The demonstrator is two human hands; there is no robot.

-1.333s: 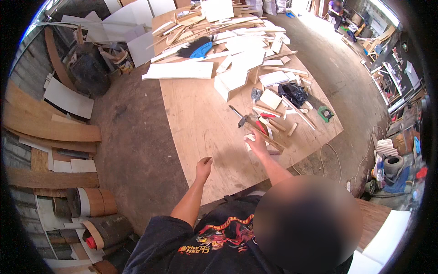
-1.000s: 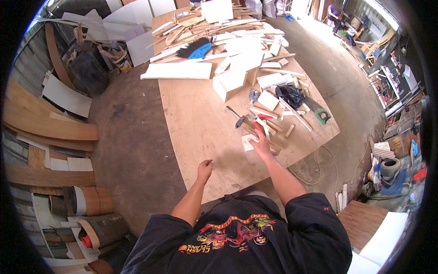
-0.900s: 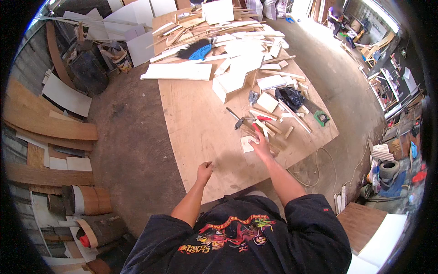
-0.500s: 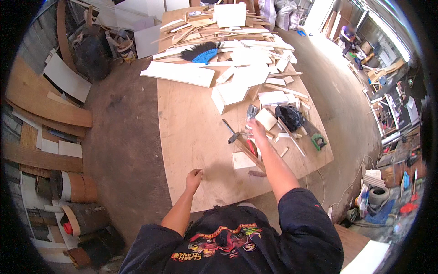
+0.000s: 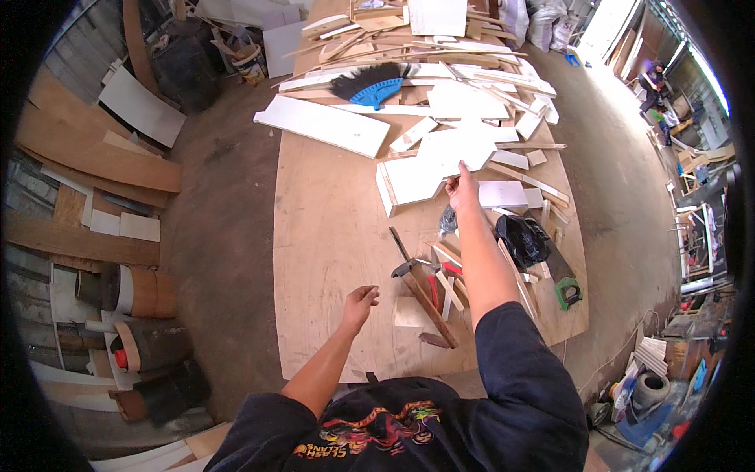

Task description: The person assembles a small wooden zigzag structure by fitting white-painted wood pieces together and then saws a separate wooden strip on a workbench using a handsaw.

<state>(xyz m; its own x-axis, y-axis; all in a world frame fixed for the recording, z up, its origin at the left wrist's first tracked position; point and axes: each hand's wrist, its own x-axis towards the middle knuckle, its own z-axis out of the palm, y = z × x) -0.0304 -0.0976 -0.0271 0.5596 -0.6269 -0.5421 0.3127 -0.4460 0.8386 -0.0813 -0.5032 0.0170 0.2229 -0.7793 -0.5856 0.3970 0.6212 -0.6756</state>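
My right hand (image 5: pixel 464 191) reaches over the wooden table (image 5: pixel 330 236) and grips the near edge of a white-faced board piece (image 5: pixel 413 177), thumb on top. My left hand (image 5: pixel 360 307) hovers above the bare near part of the table, fingers curled together; whatever they may hold is too small to make out. Between the hands lies a hammer (image 5: pixel 429 303) with a wooden handle, beside red-handled pliers (image 5: pixel 433 291). A small clear plastic bag (image 5: pixel 447 220) sits just below my right hand. To the right are a black plastic bag (image 5: pixel 523 240) and a green-handled saw (image 5: pixel 568 293).
White boards and wood strips are heaped over the table's far half, with a blue brush (image 5: pixel 377 93) on top. Wood offcuts (image 5: pixel 452 293) lie near the hammer. Panels (image 5: pixel 94 149) lean along the left wall. At the far right is another person (image 5: pixel 653 82).
My right hand has moved away from the small plastic bag and the tools, farther out, and taken hold of the white-faced board piece. The left hand stays curled over the table.
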